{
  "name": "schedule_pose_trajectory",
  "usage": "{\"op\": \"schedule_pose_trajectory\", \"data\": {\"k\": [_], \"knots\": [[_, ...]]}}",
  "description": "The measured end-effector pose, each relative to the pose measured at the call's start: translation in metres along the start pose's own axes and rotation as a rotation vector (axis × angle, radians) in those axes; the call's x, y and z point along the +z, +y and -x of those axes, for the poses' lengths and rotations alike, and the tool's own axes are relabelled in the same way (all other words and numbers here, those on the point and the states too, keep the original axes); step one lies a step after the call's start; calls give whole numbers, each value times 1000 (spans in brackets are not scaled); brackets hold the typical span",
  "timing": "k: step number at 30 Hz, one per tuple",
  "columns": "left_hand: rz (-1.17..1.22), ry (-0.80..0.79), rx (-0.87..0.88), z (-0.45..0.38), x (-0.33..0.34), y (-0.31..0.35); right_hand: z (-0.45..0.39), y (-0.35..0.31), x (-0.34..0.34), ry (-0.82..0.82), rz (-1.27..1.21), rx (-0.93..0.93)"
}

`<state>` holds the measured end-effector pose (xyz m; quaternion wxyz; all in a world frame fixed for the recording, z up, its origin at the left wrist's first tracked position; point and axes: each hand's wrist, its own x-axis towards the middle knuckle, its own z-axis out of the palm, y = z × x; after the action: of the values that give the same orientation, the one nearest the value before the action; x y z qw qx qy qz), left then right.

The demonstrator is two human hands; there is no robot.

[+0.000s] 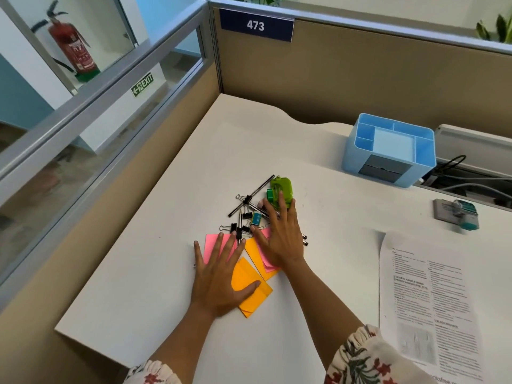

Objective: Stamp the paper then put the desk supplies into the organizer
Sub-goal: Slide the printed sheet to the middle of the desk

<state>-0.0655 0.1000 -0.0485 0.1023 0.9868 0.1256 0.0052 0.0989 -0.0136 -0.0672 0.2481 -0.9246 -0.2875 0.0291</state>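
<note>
My left hand [220, 275] lies flat, fingers spread, on pink sticky notes [212, 243] and orange sticky notes [253, 297]. My right hand [279, 234] rests flat over more notes and pens, its fingertips touching a green stapler [282, 187]. Black binder clips [238, 228], black pens [257, 189] and a small blue eraser [256, 218] lie scattered between the hands and the stapler. The blue organizer [357, 151] stands at the back right, apart from both hands. A printed paper [426, 295] lies at the right, with a stamp and ink pad [457, 213] beyond it.
Tan cubicle walls [360, 79] close the desk at the back and left. Cables [465, 184] run in a gap behind the organizer. The white desk [249, 139] ends at its near-left edge close to my left forearm.
</note>
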Motion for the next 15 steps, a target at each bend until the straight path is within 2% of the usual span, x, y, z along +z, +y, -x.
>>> {"op": "schedule_pose_trajectory", "data": {"k": [6,15], "knots": [[-25,41,0,1,-1,1,1,-5,1,-23,24,-36],[-42,20,-21,3,2,0,8,-7,0,-57,55,-78]]}}
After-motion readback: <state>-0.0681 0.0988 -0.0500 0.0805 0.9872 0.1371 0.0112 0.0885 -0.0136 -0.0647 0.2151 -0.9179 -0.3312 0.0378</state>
